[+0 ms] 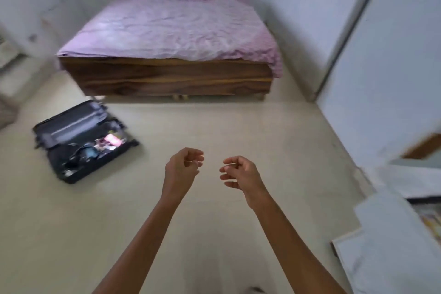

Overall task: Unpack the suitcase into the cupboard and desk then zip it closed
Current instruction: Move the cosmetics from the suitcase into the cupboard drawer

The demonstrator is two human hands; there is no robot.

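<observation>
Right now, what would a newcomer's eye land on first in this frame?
The bed with its purple cover fills the top middle, against the far wall. On the floor at left, in front of the bed's corner, the suitcase lies open with things in its near half. Low in the middle, the left hand and right hand reach out in front, fingers loosely curled, holding nothing.

Soft, even daylight, faint shadows; motion blur throughout, with wide-angle bending at the edges.
</observation>
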